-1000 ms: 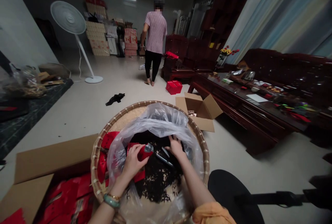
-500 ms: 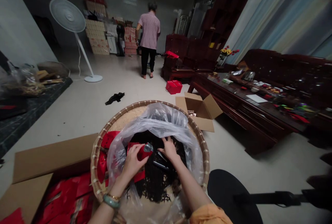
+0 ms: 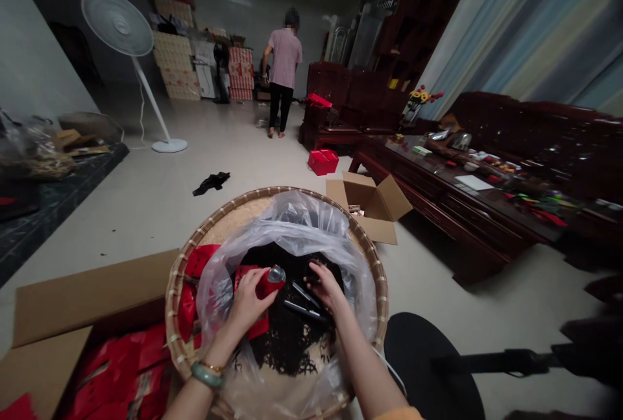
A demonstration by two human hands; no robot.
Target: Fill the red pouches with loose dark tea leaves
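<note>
My left hand (image 3: pixel 248 306) is shut on a red packet (image 3: pixel 257 288) with a silver-coloured piece (image 3: pixel 276 274) at its top end. My right hand (image 3: pixel 327 288) pinches some dark dried tea leaves (image 3: pixel 292 339) from the heap inside a clear plastic bag (image 3: pixel 287 215). Metal tongs (image 3: pixel 302 303) lie on the leaves between my hands. The bag sits in a round woven bamboo basket (image 3: pixel 178 316), and more red packets (image 3: pixel 192 303) lie at its left side. A jade-green bangle (image 3: pixel 207 375) circles my left wrist.
A cardboard box of red packets (image 3: pixel 117 368) stands at lower left, and a small open carton (image 3: pixel 370 202) sits beyond the basket. A black round seat (image 3: pixel 423 368) is at lower right. A cluttered dark wooden table (image 3: pixel 438 176) runs along the right. A person (image 3: pixel 285 66) stands far back.
The fingers of my right hand have closed together on the leaves. The person at the back has walked farther away. My left hand stays on the red packet.
</note>
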